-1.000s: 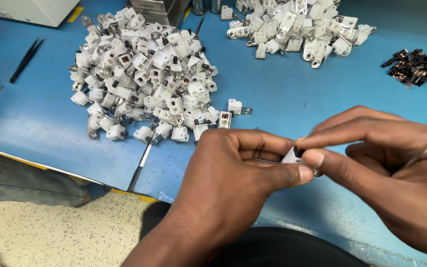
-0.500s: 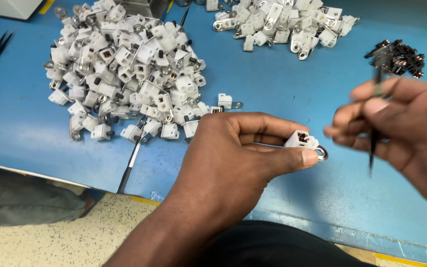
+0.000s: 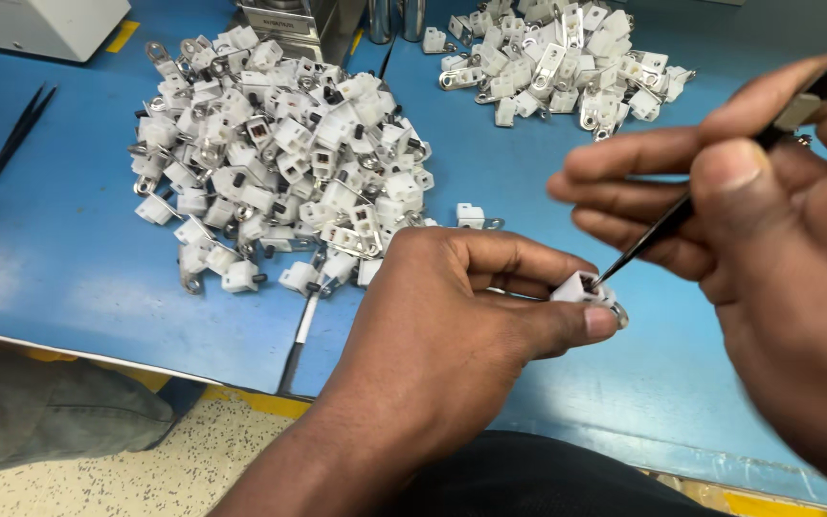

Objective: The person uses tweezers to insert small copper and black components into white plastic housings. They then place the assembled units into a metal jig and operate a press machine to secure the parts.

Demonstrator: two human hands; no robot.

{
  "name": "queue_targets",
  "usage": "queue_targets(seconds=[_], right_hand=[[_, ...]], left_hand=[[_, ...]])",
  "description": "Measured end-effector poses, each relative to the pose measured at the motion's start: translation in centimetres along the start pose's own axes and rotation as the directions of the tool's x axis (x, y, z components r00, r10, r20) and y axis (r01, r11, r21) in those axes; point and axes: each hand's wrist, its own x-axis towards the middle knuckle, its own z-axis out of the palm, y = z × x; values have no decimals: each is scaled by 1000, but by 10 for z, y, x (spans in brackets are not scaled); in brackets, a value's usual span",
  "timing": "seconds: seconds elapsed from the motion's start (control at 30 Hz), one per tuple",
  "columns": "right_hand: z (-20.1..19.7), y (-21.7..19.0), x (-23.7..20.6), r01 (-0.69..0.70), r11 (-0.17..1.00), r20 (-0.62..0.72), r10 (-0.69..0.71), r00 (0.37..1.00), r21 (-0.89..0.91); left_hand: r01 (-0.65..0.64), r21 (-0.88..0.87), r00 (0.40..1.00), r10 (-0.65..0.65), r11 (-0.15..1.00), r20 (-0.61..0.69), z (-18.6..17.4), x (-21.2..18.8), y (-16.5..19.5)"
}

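Left hand [image 3: 452, 325] pinches a small white connector [image 3: 581, 287] between thumb and fingertips; right hand [image 3: 777, 258], fingers clamped on black tweezers [image 3: 691, 206], touches its tip to it.

Spare black tweezers [image 3: 19, 132] lie far left on blue table [image 3: 69, 268].

A single head-worn camera looks steeply down, close over the blue surface [image 3: 69, 278]. It faces forward across it. The right edge seems blurred.
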Motion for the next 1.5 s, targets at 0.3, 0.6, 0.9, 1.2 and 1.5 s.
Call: queue_targets(seconds=[0.3, 0.6, 0.9, 1.2, 1.5], right_hand=[[46, -3, -10, -170, 972, -224, 205, 953, 164], [64, 14, -18, -834, 488, -207, 871, 445, 259], [85, 33, 18, -810, 587, -109, 804, 584, -9], [59, 74, 51, -624, 766, 82, 640, 764, -158], [-18, 131, 17, -163, 586, -55, 197, 979, -794]], left_hand=[[93, 120, 996, -92, 988, -11, -43, -8, -14], [-131, 585, 825, 415, 800, -383, -118, 17, -32], [-211, 696, 654, 628, 687, -422, -130, 43, -41], [-22, 834, 628, 656, 551, -418, -61, 17, -77], [155, 688, 581, 497, 709, -644, -30, 13, -56]])
